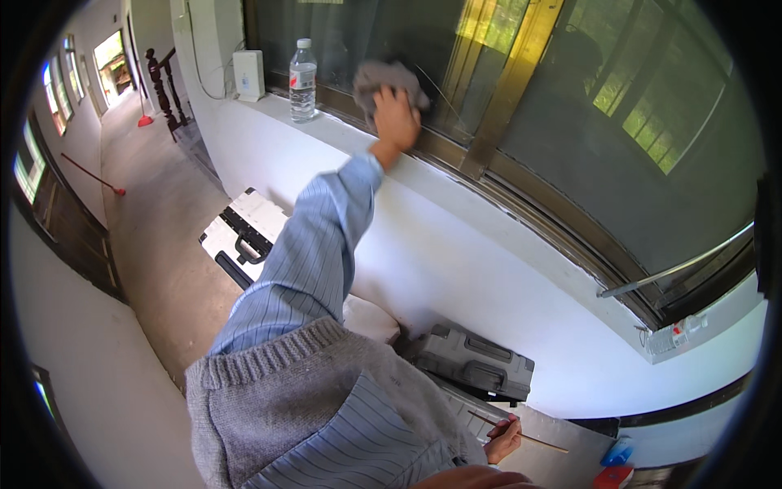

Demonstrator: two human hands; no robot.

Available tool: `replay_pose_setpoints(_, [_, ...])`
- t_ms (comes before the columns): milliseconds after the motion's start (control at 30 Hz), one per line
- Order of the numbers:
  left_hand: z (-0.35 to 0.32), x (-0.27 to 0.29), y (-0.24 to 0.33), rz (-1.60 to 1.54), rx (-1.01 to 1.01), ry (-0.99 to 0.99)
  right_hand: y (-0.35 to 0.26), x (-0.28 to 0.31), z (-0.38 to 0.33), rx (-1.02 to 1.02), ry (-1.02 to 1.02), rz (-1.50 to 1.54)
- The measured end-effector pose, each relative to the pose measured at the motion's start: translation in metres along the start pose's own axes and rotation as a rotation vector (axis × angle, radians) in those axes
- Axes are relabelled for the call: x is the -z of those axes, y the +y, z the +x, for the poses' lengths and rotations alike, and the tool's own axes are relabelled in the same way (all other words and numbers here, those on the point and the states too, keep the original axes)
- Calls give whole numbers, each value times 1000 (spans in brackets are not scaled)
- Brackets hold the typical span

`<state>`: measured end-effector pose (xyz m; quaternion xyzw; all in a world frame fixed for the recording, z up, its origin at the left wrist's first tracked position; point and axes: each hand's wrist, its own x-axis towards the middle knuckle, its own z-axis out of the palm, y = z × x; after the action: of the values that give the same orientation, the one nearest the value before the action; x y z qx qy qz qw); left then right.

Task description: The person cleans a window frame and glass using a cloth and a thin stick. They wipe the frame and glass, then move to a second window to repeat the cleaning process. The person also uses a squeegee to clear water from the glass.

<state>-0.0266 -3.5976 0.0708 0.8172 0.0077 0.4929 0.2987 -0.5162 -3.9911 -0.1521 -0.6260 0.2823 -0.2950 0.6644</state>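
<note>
Where the view is nearest, at the lower edge, the right hand (503, 438) is seen low beside the body, its fingers pinched on a thin wooden stick (521, 434) that runs out to the right over a pale surface. Just beyond it a grey hard case (476, 364) is noted lying flat against the foot of the white wall (456, 261), and a blue and a red object (617, 461) are seen at the lower right edge; what they are cannot be told. To the left, a white suitcase with black trim (244, 232) is found lying on the floor (155, 244), with bare floor all round it and an open run of corridor leading off to the far left.

Further up, the left arm in its striped blue sleeve is stretched across the wall to the window. The left hand (397, 118) is pressed flat, fingers closed over a grey cloth (383, 81), which is held against the dark glass (350, 41) just above the lower frame edge. The white sill (342, 130) runs beneath, narrow, with free length to either side of the hand. On it, well apart to the left, a clear plastic water bottle (302, 80) is stood upright near the sill's front edge, and a white box (249, 75) is set beyond it at the corner.

Farthest off, a red broom (94, 177) and a dark stair post (159, 81) are noted along the corridor.
</note>
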Motion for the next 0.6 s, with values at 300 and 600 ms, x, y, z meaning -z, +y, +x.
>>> replay_pose_setpoints(300, [128,25,-9,69,-338,296,-3,-38,42,61,-118,-21])
replay_pose_setpoints(600, [40,10,-72,27,-495,-55,45,-140,43,23,-113,23])
